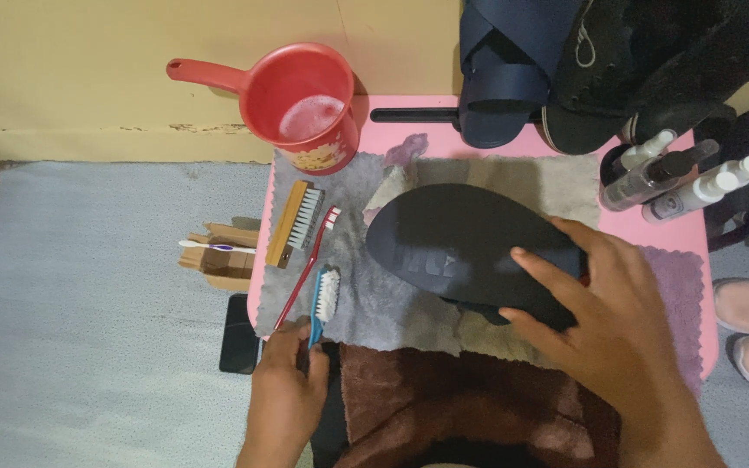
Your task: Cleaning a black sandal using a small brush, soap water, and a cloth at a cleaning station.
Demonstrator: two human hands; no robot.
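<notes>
My right hand grips the heel end of a dark navy sandal, which lies sole up on a grey cloth covering a small pink table. My left hand pinches the handle of a blue brush with white bristles at the cloth's front left corner. Beside that brush lies a red toothbrush, and a wooden scrub brush rests further left.
A red scoop of soapy water stands at the table's back left. Dark sandals and shoes pile at the back. Spray bottles stand at right. A brown towel lies in front. A phone and wooden box sit on the floor.
</notes>
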